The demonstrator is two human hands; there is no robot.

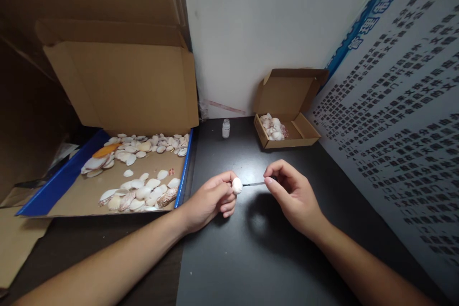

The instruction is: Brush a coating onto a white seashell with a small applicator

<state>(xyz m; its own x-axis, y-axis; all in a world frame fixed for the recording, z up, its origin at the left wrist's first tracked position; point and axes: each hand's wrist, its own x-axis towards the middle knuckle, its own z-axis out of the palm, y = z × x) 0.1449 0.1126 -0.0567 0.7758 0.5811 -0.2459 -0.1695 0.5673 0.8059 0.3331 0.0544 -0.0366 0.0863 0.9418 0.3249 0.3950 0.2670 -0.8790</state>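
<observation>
A small white ribbed shell (237,186) is pinched between the thumb and fingers of my left hand (212,199). My right hand (293,197) is closed on the end of a thin dark brush (255,183). The brush lies level between the hands, and its tip is at the shell's right edge. Beyond them on the dark table (222,258) stands a small clear bottle (225,128) with whitish contents and no cap on it.
On the left, a large open box (187,167) with blue sides holds several shells and an orange piece (106,150). A small open cardboard box (292,143) with more shells stands at the back right. A printed board (405,105) rises along the right side.
</observation>
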